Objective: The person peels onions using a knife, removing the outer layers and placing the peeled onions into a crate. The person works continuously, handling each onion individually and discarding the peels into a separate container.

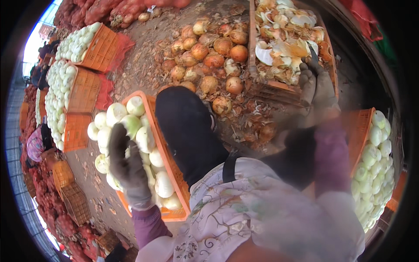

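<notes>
My left hand (129, 167), in a grey work glove, is over an orange plastic crate (163, 144) heaped with peeled white onions (163, 185). Its fingers are apart, right by a greenish peeled onion (131, 125); whether they touch it I cannot tell. My gloved right hand (317, 83) is closed around a knife, its blade (313, 50) pointing away from me. That hand is above the near right part of a crate (278, 93) filled with onion skins and trimmings (288, 49). Unpeeled brown onions (209, 85) lie in a pile on the ground before me.
Orange crates of peeled onions (83, 88) stand in a row at the left, and another crate (360, 137) is at my right. Red mesh sacks (124, 13) lie at the far side. A person (37, 142) is at the left edge. Loose skins litter the floor.
</notes>
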`<state>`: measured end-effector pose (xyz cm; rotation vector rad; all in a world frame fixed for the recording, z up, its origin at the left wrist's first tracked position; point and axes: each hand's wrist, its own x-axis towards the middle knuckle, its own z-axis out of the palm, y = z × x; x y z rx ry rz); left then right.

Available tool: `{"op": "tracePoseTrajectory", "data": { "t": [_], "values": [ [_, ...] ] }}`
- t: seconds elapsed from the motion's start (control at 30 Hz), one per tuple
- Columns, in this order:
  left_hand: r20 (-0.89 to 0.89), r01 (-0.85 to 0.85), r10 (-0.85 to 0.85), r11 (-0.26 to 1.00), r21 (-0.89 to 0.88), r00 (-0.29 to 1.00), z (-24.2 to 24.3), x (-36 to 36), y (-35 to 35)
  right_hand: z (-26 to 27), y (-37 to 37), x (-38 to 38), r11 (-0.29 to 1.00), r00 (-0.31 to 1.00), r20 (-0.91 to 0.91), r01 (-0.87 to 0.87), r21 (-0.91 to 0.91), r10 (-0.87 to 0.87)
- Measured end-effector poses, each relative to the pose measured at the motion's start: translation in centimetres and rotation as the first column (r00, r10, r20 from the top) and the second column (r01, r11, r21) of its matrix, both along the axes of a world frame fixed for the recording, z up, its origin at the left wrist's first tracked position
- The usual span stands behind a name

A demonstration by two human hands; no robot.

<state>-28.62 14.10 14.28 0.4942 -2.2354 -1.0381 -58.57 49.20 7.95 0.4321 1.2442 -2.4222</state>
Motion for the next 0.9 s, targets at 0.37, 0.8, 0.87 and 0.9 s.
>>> {"op": "tracePoseTrajectory", "data": {
  "t": [0.37, 0.8, 0.87, 0.9],
  "values": [
    [0.664, 0.953, -0.684, -0.218, 0.208, -0.302, -31.4, -11.4, 16.5, 3.7, 2.0, 1.9, 0.972, 0.979, 0.060, 0.186, 0.142, -0.196],
    [0.469, 0.755, -0.635, -0.296, 0.585, -0.613, -31.5, -9.9, 25.1, 1.2, 1.8, -4.6, 0.940, 0.978, 0.177, 0.049, 0.338, -0.114],
    [0.495, 0.887, -0.763, -0.221, 0.405, -0.416, -31.4, -10.1, 26.1, 2.5, 1.1, -4.3, 0.941, 0.995, 0.093, -0.011, 0.339, -0.022],
    [0.493, 0.938, -0.814, -0.173, 0.301, -0.308, -31.6, -10.0, 26.5, 2.9, 0.8, -4.2, 0.938, 0.999, 0.031, -0.018, 0.345, 0.007]
  ]
}}
